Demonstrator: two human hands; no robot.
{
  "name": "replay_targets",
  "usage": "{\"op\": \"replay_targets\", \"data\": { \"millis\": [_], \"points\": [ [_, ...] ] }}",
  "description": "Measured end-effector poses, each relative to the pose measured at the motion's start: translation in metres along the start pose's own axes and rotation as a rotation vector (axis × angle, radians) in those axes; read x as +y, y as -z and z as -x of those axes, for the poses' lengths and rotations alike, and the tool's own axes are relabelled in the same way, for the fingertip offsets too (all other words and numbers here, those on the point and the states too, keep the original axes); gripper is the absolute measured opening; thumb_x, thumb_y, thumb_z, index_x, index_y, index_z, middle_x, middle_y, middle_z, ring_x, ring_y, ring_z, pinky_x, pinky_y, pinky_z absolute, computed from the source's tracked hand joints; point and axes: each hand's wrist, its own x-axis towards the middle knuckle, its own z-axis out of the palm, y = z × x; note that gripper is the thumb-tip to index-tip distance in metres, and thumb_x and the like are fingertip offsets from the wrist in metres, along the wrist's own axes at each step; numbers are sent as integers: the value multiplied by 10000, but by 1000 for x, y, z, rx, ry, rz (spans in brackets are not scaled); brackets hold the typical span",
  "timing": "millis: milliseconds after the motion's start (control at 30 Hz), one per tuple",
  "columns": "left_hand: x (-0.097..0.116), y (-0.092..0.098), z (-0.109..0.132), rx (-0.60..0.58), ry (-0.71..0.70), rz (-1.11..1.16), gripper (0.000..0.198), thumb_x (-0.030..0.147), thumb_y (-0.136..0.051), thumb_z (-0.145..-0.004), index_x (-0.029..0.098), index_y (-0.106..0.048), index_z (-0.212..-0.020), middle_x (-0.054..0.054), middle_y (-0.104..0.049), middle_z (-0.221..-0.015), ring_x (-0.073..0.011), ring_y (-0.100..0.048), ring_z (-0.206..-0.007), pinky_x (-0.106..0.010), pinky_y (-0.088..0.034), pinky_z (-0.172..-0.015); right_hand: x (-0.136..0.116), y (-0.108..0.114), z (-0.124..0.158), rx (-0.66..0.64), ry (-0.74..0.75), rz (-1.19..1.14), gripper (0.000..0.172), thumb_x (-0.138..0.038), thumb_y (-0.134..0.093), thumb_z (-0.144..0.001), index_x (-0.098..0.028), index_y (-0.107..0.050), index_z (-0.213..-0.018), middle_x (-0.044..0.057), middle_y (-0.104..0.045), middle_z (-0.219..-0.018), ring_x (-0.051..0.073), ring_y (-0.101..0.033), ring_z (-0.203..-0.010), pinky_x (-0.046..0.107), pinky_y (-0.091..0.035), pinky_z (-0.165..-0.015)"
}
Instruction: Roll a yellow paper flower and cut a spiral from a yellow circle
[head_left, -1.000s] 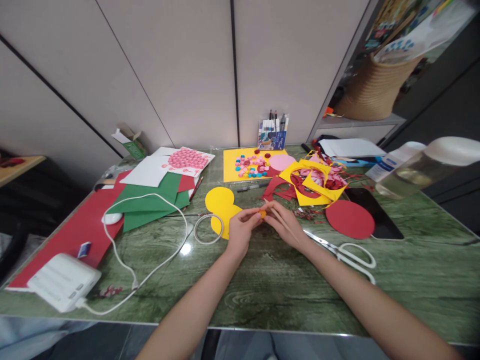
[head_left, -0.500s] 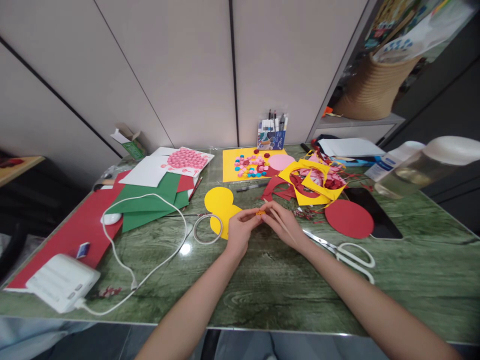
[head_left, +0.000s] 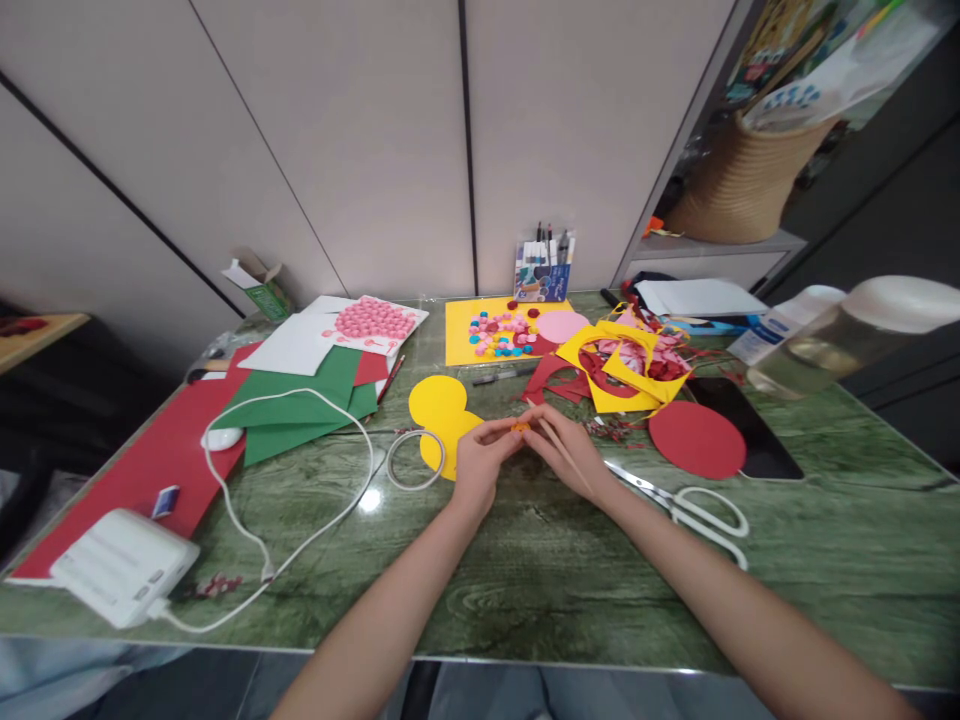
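Both my hands meet over the middle of the green marbled table (head_left: 540,570). My left hand (head_left: 481,462) and my right hand (head_left: 571,452) pinch a small orange rolled paper piece (head_left: 519,427) between their fingertips. A thin wooden stick (head_left: 553,436) lies along my right hand's fingers, held with the piece. Just left of my left hand lie yellow paper circles (head_left: 439,405) and a small loop of white wire (head_left: 415,458). White-handled scissors (head_left: 690,505) lie right of my right wrist.
A red paper disc (head_left: 696,438) rests on a dark tablet (head_left: 750,435). Yellow and red offcuts (head_left: 626,362), a yellow sheet with small rolled pieces (head_left: 487,330), green and red sheets (head_left: 300,400), a white power bank (head_left: 124,565) with cable and a clear bottle (head_left: 847,335) surround the hands.
The hands stay together on the orange piece; only slight finger movement shows. Nothing else on the table has moved.
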Motion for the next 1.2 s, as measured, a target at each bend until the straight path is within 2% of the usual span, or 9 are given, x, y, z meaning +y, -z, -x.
{"op": "replay_targets", "data": {
  "millis": [333,767,933,1033,1100,1200],
  "points": [
    [-4,3,-2,37,-36,-25,289,246,-788,-556,121,-670,-790,-42,-700,-749,-140,-643,-682,-324,-513,-753,-6,0,1,-5,18,-1,128,-224,-515,-832,-200,-567,-947,26,-661,-890,169,-621,-778,264,-452,-719],
    [-8,3,-2,-15,-108,-53,225,284,-717,-663,146,-662,-832,-34,-671,-814,-136,-626,-754,-302,-523,-734,-4,-2,3,-1,-5,-88,133,-253,-515,-851,-224,-551,-976,13,-658,-927,174,-636,-857,287,-473,-777],
    [-6,3,-2,-30,-108,-63,239,265,-745,-623,154,-676,-824,-31,-679,-821,-134,-622,-774,-291,-492,-779,-1,-2,3,49,-20,-117,125,-282,-527,-852,-226,-554,-961,19,-658,-924,187,-636,-846,314,-477,-778],
    [-5,4,-3,-23,-107,-94,254,287,-740,-629,155,-678,-837,-32,-680,-801,-128,-612,-727,-263,-477,-712,1,-4,1,84,-18,-151,125,-293,-532,-852,-224,-547,-955,31,-655,-935,188,-641,-836,323,-492,-777],
    [-4,4,-2,-26,-108,-117,290,294,-735,-636,161,-672,-886,-27,-677,-775,-123,-604,-697,-245,-461,-669,-1,-5,-2,127,-8,-178,147,-304,-536,-852,-226,-525,-976,48,-643,-980,194,-637,-871,333,-500,-793],
    [0,3,-1,-56,-124,-140,348,267,-744,-627,184,-646,-951,-5,-670,-752,-117,-605,-707,-235,-449,-699,-13,1,-1,232,26,-213,219,-324,-502,-877,-236,-442,-1069,85,-588,-1100,205,-601,-994,363,-488,-862]
  ]
}}
